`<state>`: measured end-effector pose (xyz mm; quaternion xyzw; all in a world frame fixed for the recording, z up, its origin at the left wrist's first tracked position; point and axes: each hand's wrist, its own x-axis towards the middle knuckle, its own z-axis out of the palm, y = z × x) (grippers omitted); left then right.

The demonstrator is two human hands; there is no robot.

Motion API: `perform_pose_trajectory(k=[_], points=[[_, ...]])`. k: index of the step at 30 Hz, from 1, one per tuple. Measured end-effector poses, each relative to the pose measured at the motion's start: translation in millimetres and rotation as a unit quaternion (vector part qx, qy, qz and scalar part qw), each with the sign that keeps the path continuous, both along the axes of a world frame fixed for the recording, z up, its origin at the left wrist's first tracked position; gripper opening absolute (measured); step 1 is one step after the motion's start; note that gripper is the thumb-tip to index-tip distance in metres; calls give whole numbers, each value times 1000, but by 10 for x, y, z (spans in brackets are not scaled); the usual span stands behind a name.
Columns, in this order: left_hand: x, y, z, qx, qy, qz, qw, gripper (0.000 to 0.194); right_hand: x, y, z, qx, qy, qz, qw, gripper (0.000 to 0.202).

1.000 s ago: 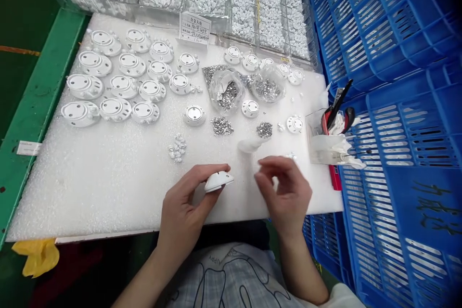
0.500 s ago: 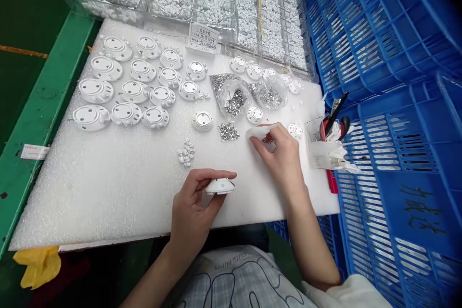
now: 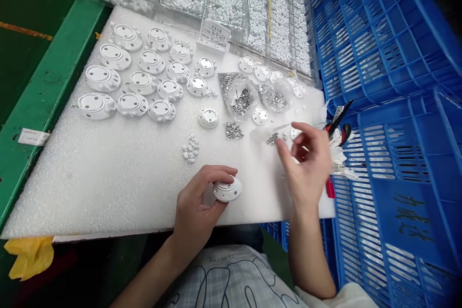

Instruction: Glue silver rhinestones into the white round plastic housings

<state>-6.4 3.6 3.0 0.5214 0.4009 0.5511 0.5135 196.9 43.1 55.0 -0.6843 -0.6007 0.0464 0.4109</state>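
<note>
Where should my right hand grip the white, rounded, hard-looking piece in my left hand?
On the white rounded piece, probably take the bare right edge, coming from the right, where your right hand hovers: your left hand pinches its left part, fingers above, thumb below.
</note>
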Motion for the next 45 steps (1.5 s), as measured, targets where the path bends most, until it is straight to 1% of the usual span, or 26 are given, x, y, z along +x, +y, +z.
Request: perform_pose_trajectory(k=[1, 2, 3, 4, 6, 7, 9, 12, 14, 17, 20, 22, 25, 29, 33, 35, 38, 39, 41, 43, 44, 45], points=[[2, 0, 4, 4, 0, 3, 1000, 31, -62, -36, 39, 35, -4, -6, 999, 18], [5, 0, 8, 8, -2, 8, 1000, 31, -133, -63, 69, 59, -11, 1, 998, 8], [9, 0, 11, 12, -5, 13, 1000, 31, -209, -76, 87, 60, -20, 31, 998, 3], [13, 0, 12, 15, -8, 20, 1000, 30, -283, -70, 89, 31, -32, 81, 996, 5], [20, -3, 10, 17, -10, 33, 999, 29, -407, -1, 40, -52, -57, 189, 979, 9], [22, -5, 7, 17, -8, 37, 999, 29, -450, 56, -6, -89, -70, 220, 969, 11], [23, -10, -1, 19, -5, 43, 999, 28, -493, 185, -115, -139, -100, 238, 956, 14], [19, -12, -11, 24, -2, 48, 999, 25, -489, 333, -246, -176, -125, 228, 949, 14], [16, -9, -14, 26, -1, 49, 998, 23, -481, 384, -289, -182, -128, 224, 949, 14], [14, -2, -16, 30, -7, 47, 998, 23, -494, 422, -299, -177, -140, 223, 948, 16], [16, -1, -18, 32, -9, 46, 998, 22, -507, 406, -248, -168, -145, 226, 949, 17], [16, -3, -19, 30, -12, 45, 998, 23, -486, 332, -188, -155, -121, 232, 953, 16], [15, -5, -22, 31, -23, 41, 998, 26, -394, 132, -126, -145, -72, 238, 958, 12], [14, 2, -21, 30, -20, 29, 999, 27, -244, -123, -180, -170, -56, 221, 959, 12], [13, 21, -4, 23, 2, 21, 1000, 28, -166, -210, -239, -181, 8, 199, 963, 6], [11, 25, 8, 26, 17, 26, 999, 27, -137, -197, -231, -166, 58, 155, 972, 6], [8, 23, 19, 35, 36, 36, 998, 26, -90, -101, -219, -103, 123, 65, 985, 14], [7, 22, 21, 37, 43, 38, 998, 25, -76, -48, -224, -91, 133, 51, 986, 16], [8, 23, 23, 41, 59, 39, 997, 24, -55, 73, -248, -102, 122, 60, 985, 23], [9, 27, 27, 48, 77, 39, 995, 23, -44, 182, -277, -118, 99, 79, 985, 20], [11, 29, 31, 51, 86, 41, 994, 23, -41, 221, -288, -115, 98, 82, 985, 17], [13, 32, 35, 56, 94, 42, 993, 22, -39, 244, -294, -104, 108, 80, 985, 20]])
